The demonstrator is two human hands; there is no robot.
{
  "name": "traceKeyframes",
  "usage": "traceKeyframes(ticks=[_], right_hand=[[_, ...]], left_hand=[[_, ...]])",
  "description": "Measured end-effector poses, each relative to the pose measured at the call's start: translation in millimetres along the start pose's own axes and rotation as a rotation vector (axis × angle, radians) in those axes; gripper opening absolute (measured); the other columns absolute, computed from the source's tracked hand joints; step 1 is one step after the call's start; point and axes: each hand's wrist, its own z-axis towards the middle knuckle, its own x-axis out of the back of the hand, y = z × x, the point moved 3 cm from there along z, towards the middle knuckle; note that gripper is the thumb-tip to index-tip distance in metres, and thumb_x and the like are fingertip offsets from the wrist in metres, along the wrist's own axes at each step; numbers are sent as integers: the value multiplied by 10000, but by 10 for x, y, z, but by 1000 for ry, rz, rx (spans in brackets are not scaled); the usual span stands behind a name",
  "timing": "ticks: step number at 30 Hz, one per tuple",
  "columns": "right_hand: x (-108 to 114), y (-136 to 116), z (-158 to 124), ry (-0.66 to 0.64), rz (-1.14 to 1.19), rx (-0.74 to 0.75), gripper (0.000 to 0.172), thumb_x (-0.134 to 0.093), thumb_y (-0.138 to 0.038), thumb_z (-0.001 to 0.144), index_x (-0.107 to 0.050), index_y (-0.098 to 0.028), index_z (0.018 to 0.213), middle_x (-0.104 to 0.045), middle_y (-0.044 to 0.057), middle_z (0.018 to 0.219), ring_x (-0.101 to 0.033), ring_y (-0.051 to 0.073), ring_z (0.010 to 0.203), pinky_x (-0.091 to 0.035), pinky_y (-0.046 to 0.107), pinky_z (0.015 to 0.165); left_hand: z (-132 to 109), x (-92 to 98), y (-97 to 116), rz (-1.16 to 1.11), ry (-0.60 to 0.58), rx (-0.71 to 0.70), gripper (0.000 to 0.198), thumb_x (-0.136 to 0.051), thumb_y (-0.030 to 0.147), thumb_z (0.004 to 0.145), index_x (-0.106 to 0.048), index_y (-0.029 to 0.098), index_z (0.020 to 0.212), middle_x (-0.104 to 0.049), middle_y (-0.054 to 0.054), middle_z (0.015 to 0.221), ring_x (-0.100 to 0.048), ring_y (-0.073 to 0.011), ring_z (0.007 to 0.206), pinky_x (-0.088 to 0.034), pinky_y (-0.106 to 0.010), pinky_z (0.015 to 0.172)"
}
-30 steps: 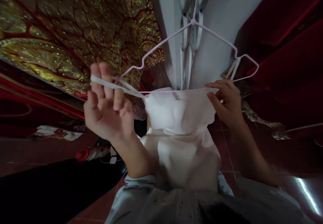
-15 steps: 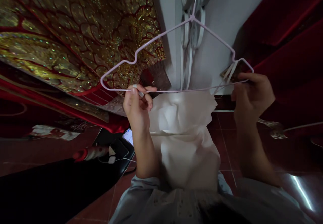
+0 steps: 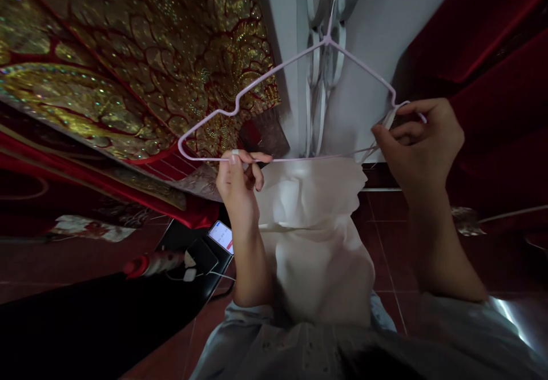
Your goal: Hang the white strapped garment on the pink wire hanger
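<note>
A pale pink clothes hanger (image 3: 274, 71) is held up in front of me, its hook towards the top. My left hand (image 3: 240, 183) pinches the bottom bar near its left end; a ring or white band shows on one finger. At the hanger's right notch, my right hand (image 3: 422, 146) has thumb and fingers closed around a thin white strap (image 3: 389, 118) looped there; its fingers partly cover the hanger's right end. Below the bar lies a cream-white cloth garment (image 3: 312, 243), spread over my lap, with a wavy edge on its right.
Gold sequined red fabric (image 3: 171, 43) hangs at the left, and dark red cloth (image 3: 492, 83) at the right. Behind the hanger stands a pale panel with white metal scrollwork (image 3: 314, 60). A lit phone (image 3: 221, 236) lies on a black surface (image 3: 175, 234) beside my left forearm.
My right hand has moved up and left from the bottom bar's right corner to the strap at the notch. The hanger has shifted slightly down; its left end has moved a little right.
</note>
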Motion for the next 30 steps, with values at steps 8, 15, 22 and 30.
traceKeyframes(ticks=[8, 15, 22, 30], right_hand=[[75, -118, 140, -81, 160, -58, 89, -789, -123, 818, -731, -181, 782, -721, -23, 625, -635, 88, 527, -437, 212, 516], [51, -80, 153, -244, 431, -56, 105, -788, -186, 820, -881, -214, 859, -814, 35, 746, -462, 54, 449, -283, 237, 404], [-17, 539, 295, 149, 623, 150, 497, -907, -430, 815, -825, -259, 1275, -819, 118, 1257, -633, 120, 649, -321, 225, 449], [184, 945, 148, 650, 600, 147, 287, -820, -493, 894, -762, -215, 938, -738, 45, 884, -568, 93, 583, -252, 186, 464]], left_hand=[[-8, -1, -1, 29, 17, 30, 465, -787, 563, 1045, -596, 204, 822, -817, -87, 837, -372, -80, 450, -301, -230, 440], [-2, -7, 29, 40, 46, 63, 449, -753, 526, 1081, -590, 210, 807, -803, -74, 809, -359, -82, 442, -295, -236, 436], [-16, 1, -5, 37, 53, 87, 461, -769, 537, 1068, -575, 209, 808, -808, -73, 814, -348, -78, 443, -280, -231, 432], [6, 23, 2, 20, 8, 82, 477, -807, 567, 1031, -587, 203, 815, -811, -57, 819, -359, -66, 440, -309, -213, 434]])
